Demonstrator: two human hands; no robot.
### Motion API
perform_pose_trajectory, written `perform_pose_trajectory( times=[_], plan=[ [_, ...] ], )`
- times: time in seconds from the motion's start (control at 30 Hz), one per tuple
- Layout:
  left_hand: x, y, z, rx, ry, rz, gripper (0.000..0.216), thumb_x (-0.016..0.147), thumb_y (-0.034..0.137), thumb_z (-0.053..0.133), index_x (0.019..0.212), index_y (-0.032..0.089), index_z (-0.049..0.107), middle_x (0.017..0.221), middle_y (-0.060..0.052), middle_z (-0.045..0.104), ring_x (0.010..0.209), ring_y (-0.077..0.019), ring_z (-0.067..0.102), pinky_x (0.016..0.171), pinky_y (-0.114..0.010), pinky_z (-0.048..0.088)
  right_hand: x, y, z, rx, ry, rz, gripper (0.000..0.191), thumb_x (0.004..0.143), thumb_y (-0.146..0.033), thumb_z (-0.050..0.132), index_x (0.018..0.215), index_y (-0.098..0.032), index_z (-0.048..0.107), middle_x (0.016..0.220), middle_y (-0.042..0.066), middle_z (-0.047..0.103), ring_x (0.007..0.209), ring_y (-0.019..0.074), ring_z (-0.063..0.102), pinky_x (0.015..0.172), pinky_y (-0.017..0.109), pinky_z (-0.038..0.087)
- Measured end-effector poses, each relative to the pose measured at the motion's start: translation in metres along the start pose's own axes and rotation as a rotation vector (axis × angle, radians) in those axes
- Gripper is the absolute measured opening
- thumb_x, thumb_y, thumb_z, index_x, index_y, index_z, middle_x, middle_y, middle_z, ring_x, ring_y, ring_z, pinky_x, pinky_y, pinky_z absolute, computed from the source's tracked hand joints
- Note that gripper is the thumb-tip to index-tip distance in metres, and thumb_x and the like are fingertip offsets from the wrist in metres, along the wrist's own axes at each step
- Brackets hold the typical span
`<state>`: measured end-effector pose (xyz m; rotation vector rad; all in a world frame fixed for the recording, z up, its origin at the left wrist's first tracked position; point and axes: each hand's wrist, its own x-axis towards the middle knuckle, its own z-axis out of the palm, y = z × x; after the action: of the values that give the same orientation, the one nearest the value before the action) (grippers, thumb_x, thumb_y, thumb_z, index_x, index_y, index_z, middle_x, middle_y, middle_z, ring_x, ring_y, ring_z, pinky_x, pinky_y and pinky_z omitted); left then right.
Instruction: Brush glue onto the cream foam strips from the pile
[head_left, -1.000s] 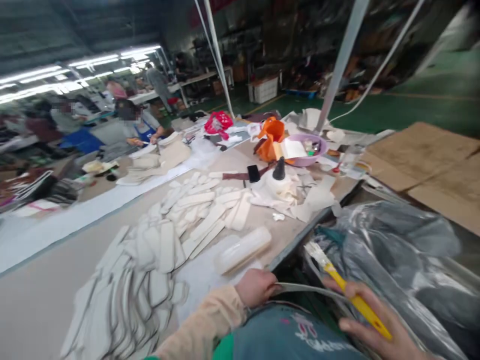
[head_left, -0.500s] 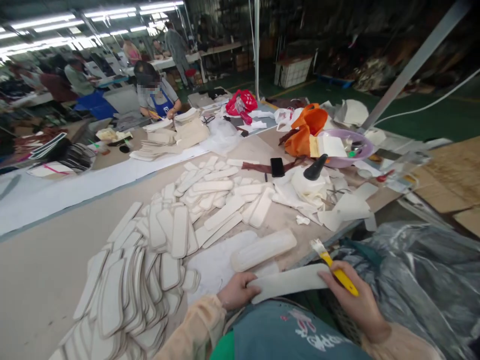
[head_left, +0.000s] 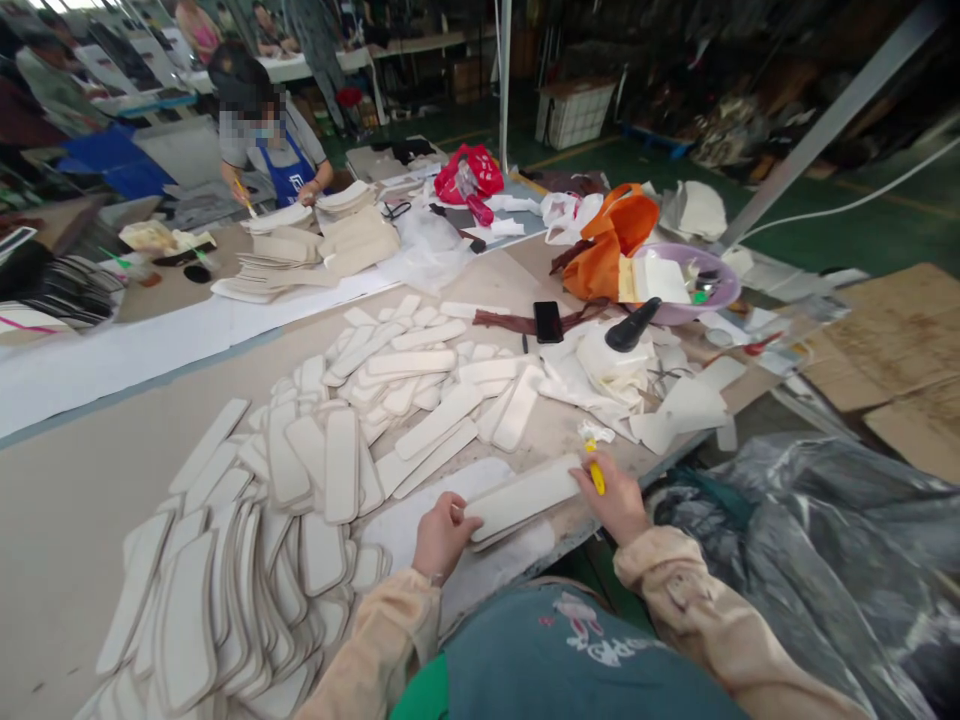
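A long pale strip (head_left: 525,497) with rounded ends lies between my two hands, over another such strip on the table edge. My left hand (head_left: 444,535) pinches its left end between thumb and fingers. At the other end, my right hand (head_left: 616,497) grips the strip and also keeps a yellow-handled brush (head_left: 596,474) in its fingers; the bristles are hard to make out beside a white scrap. Left of my hands spreads a large heap of similar pale pieces (head_left: 341,465), some stacked, some loose.
Beyond the heap lie a phone (head_left: 548,322), a white container with a black nozzle (head_left: 616,355), an orange bag (head_left: 611,250) and a purple basin (head_left: 724,290). Grey plastic sheeting (head_left: 810,560) bulges at the right. Across the table a co-worker (head_left: 274,160) handles pale pieces with a brush.
Both hands have moved forward, away from my body, bringing the strip down over the one on the table. The brush has turned more upright in my right hand. The view has tilted down.
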<state>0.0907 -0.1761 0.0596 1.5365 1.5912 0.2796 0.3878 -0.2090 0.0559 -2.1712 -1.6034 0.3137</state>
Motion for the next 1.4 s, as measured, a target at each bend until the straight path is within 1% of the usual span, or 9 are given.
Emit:
perform_pose_trajectory(
  times=[0.13,0.43,0.6,0.83,0.9,1.0,1.1,1.27,1.4],
  plan=[
    [0.004,0.000,0.002,0.049,-0.029,-0.013,0.025,0.070,0.029,0.064,0.089,0.020,0.049,0.061,0.007,0.058,0.058,-0.0107,0.055,0.058,-0.021,0.034,0.001,0.002,0.004,-0.095,-0.015,-0.021,0.020,0.086,-0.042,0.045,0.085,-0.023,0.051,0.069,0.000,0.063,0.060,0.0184,0.062,0.054,0.026,0.040],
    [0.010,-0.004,0.008,0.130,-0.064,-0.015,0.029,0.071,0.029,0.064,0.096,0.022,0.050,0.062,0.007,0.060,0.060,-0.0114,0.057,0.059,-0.022,0.034,0.002,0.007,0.011,-0.153,-0.025,-0.025,0.020,0.087,-0.040,0.047,0.091,-0.022,0.052,0.076,0.002,0.065,0.067,0.0201,0.064,0.056,0.027,0.040],
    [0.009,-0.001,0.005,0.136,-0.071,-0.028,0.034,0.071,0.032,0.064,0.100,0.021,0.051,0.062,0.007,0.060,0.061,-0.0123,0.057,0.060,-0.023,0.036,0.002,0.009,0.012,-0.175,-0.033,-0.028,0.022,0.086,-0.043,0.048,0.089,-0.022,0.052,0.075,0.001,0.065,0.066,0.0188,0.063,0.054,0.025,0.038],
    [0.002,-0.016,-0.004,0.055,-0.018,-0.049,0.031,0.085,0.036,0.042,0.109,0.019,0.052,0.064,0.003,0.059,0.062,-0.0130,0.058,0.062,-0.025,0.040,0.002,0.014,0.016,-0.183,-0.012,-0.032,0.019,0.086,-0.040,0.047,0.091,-0.022,0.052,0.071,0.000,0.063,0.061,0.0176,0.060,0.053,0.025,0.035],
    [-0.001,-0.019,-0.004,0.044,-0.006,-0.059,0.034,0.085,0.039,0.043,0.110,0.018,0.052,0.065,0.003,0.059,0.063,-0.0132,0.058,0.063,-0.025,0.040,0.002,0.014,0.016,-0.183,-0.013,-0.031,0.020,0.085,-0.041,0.048,0.090,-0.022,0.053,0.072,0.001,0.063,0.061,0.0179,0.060,0.053,0.026,0.035],
    [-0.006,-0.018,-0.002,0.072,-0.021,-0.040,0.045,0.078,0.043,0.056,0.115,0.017,0.050,0.068,0.003,0.060,0.066,-0.0138,0.058,0.065,-0.025,0.041,0.002,0.014,0.016,-0.197,-0.014,-0.025,0.021,0.085,-0.042,0.049,0.090,-0.022,0.053,0.073,0.002,0.064,0.060,0.0187,0.059,0.052,0.026,0.034],
    [-0.009,-0.017,0.003,0.116,-0.032,-0.015,0.053,0.073,0.040,0.062,0.120,0.019,0.049,0.071,0.004,0.059,0.068,-0.0136,0.058,0.066,-0.025,0.041,0.002,0.013,0.017,-0.206,-0.013,-0.027,0.021,0.085,-0.041,0.049,0.090,-0.022,0.054,0.074,0.002,0.064,0.059,0.0182,0.059,0.051,0.026,0.033],
    [-0.010,-0.020,0.007,0.241,-0.017,0.096,0.051,0.076,0.040,0.061,0.124,0.024,0.052,0.081,0.000,0.058,0.071,-0.0137,0.055,0.069,-0.025,0.042,0.003,0.013,0.016,-0.174,-0.009,-0.033,0.021,0.085,-0.040,0.048,0.092,-0.021,0.054,0.074,0.003,0.064,0.060,0.0193,0.059,0.053,0.027,0.036],
    [-0.011,-0.021,0.006,0.298,-0.023,0.137,0.051,0.079,0.043,0.058,0.125,0.024,0.052,0.086,-0.002,0.057,0.075,-0.0152,0.056,0.071,-0.026,0.043,0.004,0.013,0.015,-0.088,0.003,-0.064,0.019,0.085,-0.040,0.048,0.089,-0.022,0.052,0.076,0.003,0.062,0.070,0.0211,0.059,0.064,0.030,0.042]
  ],
)
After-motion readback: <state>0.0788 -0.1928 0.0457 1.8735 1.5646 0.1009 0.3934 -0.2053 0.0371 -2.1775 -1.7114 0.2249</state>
